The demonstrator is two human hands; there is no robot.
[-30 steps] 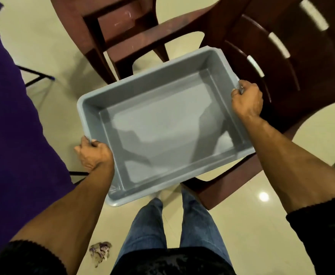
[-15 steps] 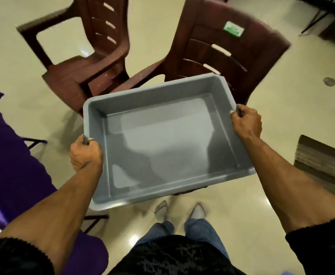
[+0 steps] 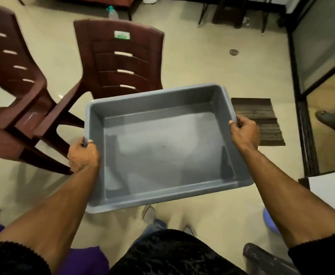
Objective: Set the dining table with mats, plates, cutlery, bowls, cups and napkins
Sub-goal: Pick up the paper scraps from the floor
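I hold a grey plastic tub (image 3: pixel 218 108) in the air in front of my body, above the floor. Nothing lies inside it. My left hand (image 3: pixel 83 155) grips its left rim and my right hand (image 3: pixel 244 132) grips its right rim. No mats, plates, cutlery, bowls, cups or napkins are in view. A strip of purple cloth (image 3: pixel 79 259) shows at the bottom left.
Two dark red plastic chairs (image 3: pixel 121 58) (image 3: pixel 9 92) stand ahead on the left. A brown doormat (image 3: pixel 260 122) lies right of the tub, beside a black-framed glass door (image 3: pixel 309 90). A white surface (image 3: pixel 331 191) is at the right edge. Another person's foot (image 3: pixel 330 121) shows past the door.
The view has swung right and up, away from the purple cloth. The chairs have slid to the left, and the doormat and glass door have come into view. Both hands keep their grip on the tub.
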